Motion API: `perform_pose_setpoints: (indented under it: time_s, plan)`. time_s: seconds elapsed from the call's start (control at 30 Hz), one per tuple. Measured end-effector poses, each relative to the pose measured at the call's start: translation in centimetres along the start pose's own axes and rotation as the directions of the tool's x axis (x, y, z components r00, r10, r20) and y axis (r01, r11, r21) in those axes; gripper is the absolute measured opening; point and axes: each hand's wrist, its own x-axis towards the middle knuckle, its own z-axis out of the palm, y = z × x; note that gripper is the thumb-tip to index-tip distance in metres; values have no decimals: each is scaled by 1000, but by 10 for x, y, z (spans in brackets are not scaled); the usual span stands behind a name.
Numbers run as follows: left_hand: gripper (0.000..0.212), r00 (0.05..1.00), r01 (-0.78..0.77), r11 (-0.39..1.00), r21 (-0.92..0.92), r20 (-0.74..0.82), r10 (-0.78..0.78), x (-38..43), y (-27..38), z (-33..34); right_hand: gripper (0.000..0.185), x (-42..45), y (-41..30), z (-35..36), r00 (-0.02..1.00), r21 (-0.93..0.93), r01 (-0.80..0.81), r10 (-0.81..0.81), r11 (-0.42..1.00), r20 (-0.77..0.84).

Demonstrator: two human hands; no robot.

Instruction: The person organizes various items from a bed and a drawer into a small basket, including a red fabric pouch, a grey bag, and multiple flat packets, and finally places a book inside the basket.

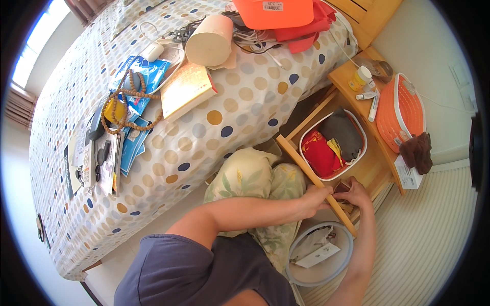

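Observation:
Before me a wooden nightstand drawer [377, 174] is pulled out. My left hand [314, 201] grips the top edge of its front panel, fingertips reaching just inside. Over the drawer's near corner, my right hand [356, 194] has its fingers on a small dark brown object [342, 186], partly hidden by the hand. Some tan item [347, 207] lies below it in that corner, too covered to identify. Beside my hands, a white-rimmed basket [363, 143] in the drawer holds a red cloth item with a yellow tassel [319, 155] and a dark grey pouch [340, 132].
Below the drawer stands a round waste bin [350, 252] with scraps inside. On the nightstand top [340, 76] are a yellow bottle [359, 79], tubes [374, 107] and an orange basket [398, 114]. The dotted bed [245, 99] carries a wooden bead string [128, 91], a box [187, 91], cables and papers.

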Motion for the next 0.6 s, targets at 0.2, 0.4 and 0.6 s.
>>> perform_pose_setpoints:
  time_s: [0.2, 0.4, 0.6]
  plan:
    - [20, 1000, 5, 1000, -27, 10, -5, 9, -8, -1, 48, -24, 6, -34, 993, 552, -45, 100, 833, -69]
    - [17, 1000, 0, 999, -34, -14, -1, 10, -6, -6, 43, -32, -39, -63, 948, 812, 306, -87, 496, -305]
    - [16, 1000, 14, 1000, -15, 23, -14, 9, -7, -3, 51, 19, -98, -53, 883, 612, 428, -162, 666, -441]
